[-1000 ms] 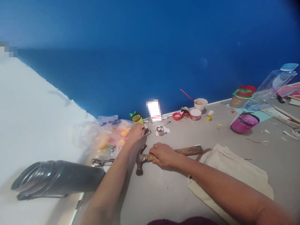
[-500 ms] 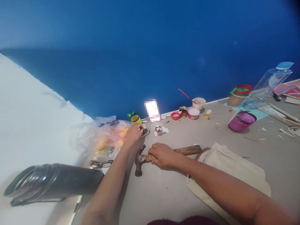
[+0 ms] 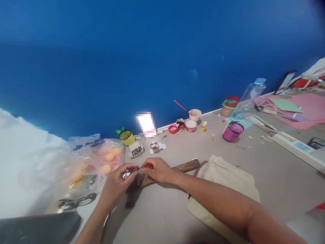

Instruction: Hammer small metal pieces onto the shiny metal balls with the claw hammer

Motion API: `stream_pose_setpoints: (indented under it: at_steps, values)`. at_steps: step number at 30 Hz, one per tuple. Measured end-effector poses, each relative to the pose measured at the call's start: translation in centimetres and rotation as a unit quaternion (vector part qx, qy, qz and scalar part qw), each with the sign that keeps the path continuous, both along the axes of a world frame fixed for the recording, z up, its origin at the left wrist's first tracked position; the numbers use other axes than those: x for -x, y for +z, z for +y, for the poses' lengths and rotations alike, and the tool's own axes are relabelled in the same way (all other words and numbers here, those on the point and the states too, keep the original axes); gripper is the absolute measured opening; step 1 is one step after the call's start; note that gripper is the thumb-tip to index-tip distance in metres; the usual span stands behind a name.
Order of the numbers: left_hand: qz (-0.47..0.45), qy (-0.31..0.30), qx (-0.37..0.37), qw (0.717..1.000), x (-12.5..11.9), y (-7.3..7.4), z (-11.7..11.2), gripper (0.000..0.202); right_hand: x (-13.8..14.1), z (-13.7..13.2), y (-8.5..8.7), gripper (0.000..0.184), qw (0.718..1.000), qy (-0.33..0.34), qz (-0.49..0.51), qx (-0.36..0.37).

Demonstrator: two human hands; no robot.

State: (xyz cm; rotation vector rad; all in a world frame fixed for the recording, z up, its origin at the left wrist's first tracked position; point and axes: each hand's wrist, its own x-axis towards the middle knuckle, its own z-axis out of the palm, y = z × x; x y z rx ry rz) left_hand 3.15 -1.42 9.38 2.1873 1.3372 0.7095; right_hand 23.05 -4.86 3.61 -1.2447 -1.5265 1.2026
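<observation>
My left hand (image 3: 118,183) is closed round a shiny silver round piece (image 3: 126,174). At its thumb and forefinger tips is a small dark bit (image 3: 138,168), too small to name. My right hand (image 3: 157,171) pinches close beside those fingertips; what it holds, if anything, I cannot make out. Both hands are above the hammer (image 3: 186,166), whose wooden handle shows behind the right hand and whose head lies in shadow under the left. Beyond them stand a small open box (image 3: 137,151) of shiny beads and another silver piece (image 3: 154,145) on white paper.
A plastic bag of orange things (image 3: 109,156) and eyeglasses (image 3: 78,201) lie at left. Along the wall stand a yellow cup (image 3: 127,137), paint pots (image 3: 191,126) and a white bowl (image 3: 195,114). A beige cloth (image 3: 228,179) and a magenta cup (image 3: 233,131) are at right.
My left hand has come back from the bead box with a silver piece in it. My right hand has left its grip on the hammer and meets the left. The view has turned right.
</observation>
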Motion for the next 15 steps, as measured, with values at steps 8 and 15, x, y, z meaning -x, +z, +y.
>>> stream_pose_setpoints:
  at_steps: [8,15]
  values:
    - [-0.012,-0.017,-0.071,0.997,-0.8,-2.3,-2.6,0.020,0.4,0.0,0.4,0.017,0.956,0.021,0.245,0.160]
    - [0.063,-0.032,-0.156,0.985,-0.8,-4.4,-2.5,0.023,-0.1,0.2,0.4,0.014,0.972,0.000,0.166,0.169]
